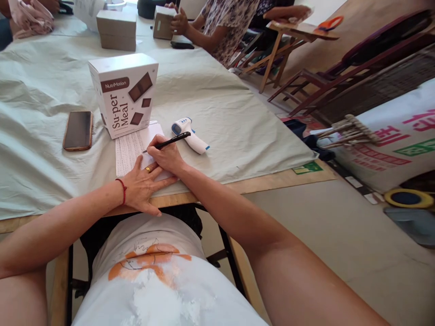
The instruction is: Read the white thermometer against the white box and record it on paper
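My right hand (166,156) grips a black pen (175,139), its tip down at a sheet of paper (131,154) covered in rows of handwriting. Spread flat, my left hand (144,183) rests over the lower part of the sheet, with a gold ring on one finger and a red cord at the wrist. A white "Su-per Meal" box (124,97) stands upright at the paper's far edge. Right of the pen lies a white and blue infrared thermometer (190,136). A smartphone (78,130) lies face up on the left.
A pale green cloth (224,108) covers the table. Two stacked cardboard boxes (117,31) stand at the back. Across the table, a person's hands hold another box (163,22). A wooden chair (326,77) and a printed white sack (394,136) are at the right.
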Motion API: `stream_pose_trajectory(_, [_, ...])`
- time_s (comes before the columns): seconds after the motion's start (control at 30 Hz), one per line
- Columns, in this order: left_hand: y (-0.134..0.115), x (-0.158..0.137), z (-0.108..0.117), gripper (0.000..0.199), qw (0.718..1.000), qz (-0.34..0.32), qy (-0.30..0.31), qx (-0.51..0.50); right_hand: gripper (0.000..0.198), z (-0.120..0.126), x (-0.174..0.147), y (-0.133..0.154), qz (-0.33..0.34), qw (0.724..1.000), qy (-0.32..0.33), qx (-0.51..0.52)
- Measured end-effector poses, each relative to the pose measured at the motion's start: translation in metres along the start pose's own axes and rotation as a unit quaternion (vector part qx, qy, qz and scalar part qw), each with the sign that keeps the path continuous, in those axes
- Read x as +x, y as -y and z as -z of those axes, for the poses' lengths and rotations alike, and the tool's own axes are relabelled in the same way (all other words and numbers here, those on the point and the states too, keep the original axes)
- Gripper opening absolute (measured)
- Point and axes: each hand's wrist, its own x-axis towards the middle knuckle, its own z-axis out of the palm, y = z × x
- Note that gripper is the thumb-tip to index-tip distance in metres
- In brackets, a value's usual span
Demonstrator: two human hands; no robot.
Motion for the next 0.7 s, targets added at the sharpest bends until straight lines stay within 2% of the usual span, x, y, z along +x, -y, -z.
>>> stream_pose_trajectory(0.2, [-0.0005,-0.0003,0.0069,0.110,1.000,0.005,0.020,0.003,0.016,0.0015,0.0005,0.0014,0.004,1.000,-0.018,0.021])
stream_pose_trajectory(0.47, [-0.0003,0.0003,0.0062,0.109,1.000,0.003,0.015,0.017,0.011,0.0010,0.0022,0.0038,-0.018,1.000,-0.001,-0.001])
stream_pose_trajectory(0.7, [-0.0010,0.0004,0.0086,0.109,0.999,0.000,0.030,0.029,0.015,0.0011,0.0022,0.0048,-0.013,1.000,0.006,-0.026])
